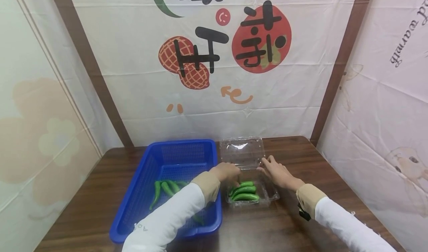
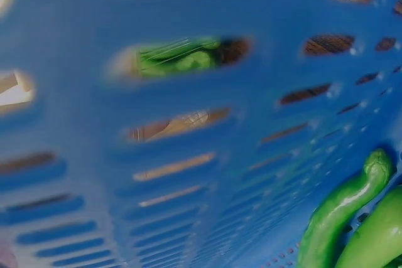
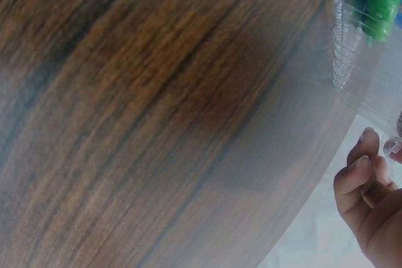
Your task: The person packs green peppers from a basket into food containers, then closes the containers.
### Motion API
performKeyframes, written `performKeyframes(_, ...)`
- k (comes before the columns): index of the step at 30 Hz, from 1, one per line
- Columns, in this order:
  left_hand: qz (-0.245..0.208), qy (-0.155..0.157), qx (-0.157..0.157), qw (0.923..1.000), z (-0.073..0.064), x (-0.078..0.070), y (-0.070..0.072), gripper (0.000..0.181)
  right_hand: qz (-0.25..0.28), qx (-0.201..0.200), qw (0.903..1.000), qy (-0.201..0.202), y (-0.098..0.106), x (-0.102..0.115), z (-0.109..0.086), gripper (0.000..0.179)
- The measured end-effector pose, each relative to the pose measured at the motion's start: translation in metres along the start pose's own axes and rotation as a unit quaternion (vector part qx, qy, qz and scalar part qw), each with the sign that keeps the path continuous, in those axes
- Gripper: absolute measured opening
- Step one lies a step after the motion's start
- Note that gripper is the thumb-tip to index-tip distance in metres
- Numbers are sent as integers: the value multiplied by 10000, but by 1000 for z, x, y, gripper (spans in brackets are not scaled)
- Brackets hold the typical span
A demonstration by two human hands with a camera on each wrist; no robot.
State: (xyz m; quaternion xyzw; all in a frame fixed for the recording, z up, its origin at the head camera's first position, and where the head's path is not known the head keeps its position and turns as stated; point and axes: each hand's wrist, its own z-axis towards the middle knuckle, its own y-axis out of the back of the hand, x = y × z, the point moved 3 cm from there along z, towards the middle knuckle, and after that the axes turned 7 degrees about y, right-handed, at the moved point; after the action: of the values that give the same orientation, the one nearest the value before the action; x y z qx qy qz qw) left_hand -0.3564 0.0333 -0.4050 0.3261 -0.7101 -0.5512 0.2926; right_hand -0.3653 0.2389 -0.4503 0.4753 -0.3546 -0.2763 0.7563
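Observation:
A clear plastic clamshell box (image 1: 268, 197) stands with its lid (image 1: 242, 150) raised at the back. Several green peppers (image 1: 245, 197) lie side by side in its left part. My left hand (image 1: 228, 173) reaches over the box with bent fingers, the fingertips right at the farthest pepper (image 1: 246, 184); I cannot tell whether they pinch it. With thumb and fingers my right hand (image 1: 277, 174) grips the box near its hinge; in the right wrist view this hand (image 3: 377, 211) shows at the plastic edge. The left hand is hidden behind the basket wall in the left wrist view.
A blue slotted basket (image 1: 219, 216) stands left of the box, with more green peppers (image 1: 167, 188) inside, partly covered by the left sleeve (image 1: 177, 211). Its wall (image 2: 81, 111) fills much of the left wrist view. The brown wooden table (image 1: 87, 192) meets printed cloth walls (image 1: 214, 122).

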Motion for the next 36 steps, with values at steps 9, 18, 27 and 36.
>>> performKeyframes(9, -447, 28, -26, 9990, -1, 4, 4, 5, -13, -28, 10000, 58, 0, 1, 1, 21)
performKeyframes(18, -660, -672, -834, 9921, -9, 16, 40, 17, 19, -58, 10000, 21, 0, 0, 0, 21)
performKeyframes(27, -780, -445, -930, 9916, -13, 38, 54, 18, 35, -28, 9999, 109, 1, 1, 1, 20)
performKeyframes(36, -837, -279, -902, 9920, -24, 50, 58, 3, -58, -147, 9997, 185, -1, 1, -1, 18)
